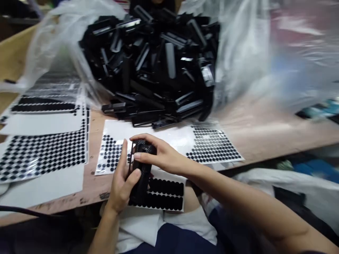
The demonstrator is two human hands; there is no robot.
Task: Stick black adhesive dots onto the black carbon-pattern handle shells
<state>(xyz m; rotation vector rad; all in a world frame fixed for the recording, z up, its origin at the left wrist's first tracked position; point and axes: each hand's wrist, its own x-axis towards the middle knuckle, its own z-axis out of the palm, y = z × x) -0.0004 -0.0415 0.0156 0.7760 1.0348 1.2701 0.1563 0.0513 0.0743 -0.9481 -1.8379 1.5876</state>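
A black, box-like plastic part [144, 173] with a patterned, textured face is held upright between my hands. My left hand [123, 181] grips its left side, with the thumb lying across the front. From above, my right hand [164, 155] closes on the upper end, thumb on the front and fingers over the top edge. Below the part, a white sheet with rows of large black round stickers [169, 201] rests at my lap. Behind my hands, on the table, lies a white sheet of smaller black dots [212, 146], partly peeled away to bare backing.
A heap of glossy black plastic parts [159, 77] spills from a clear plastic bag [238, 53] over the table [265, 130]. More dot sheets [47, 151] are stacked at the left. A dark cable [23, 211] crosses the lower left. Another person is partly visible behind the heap.
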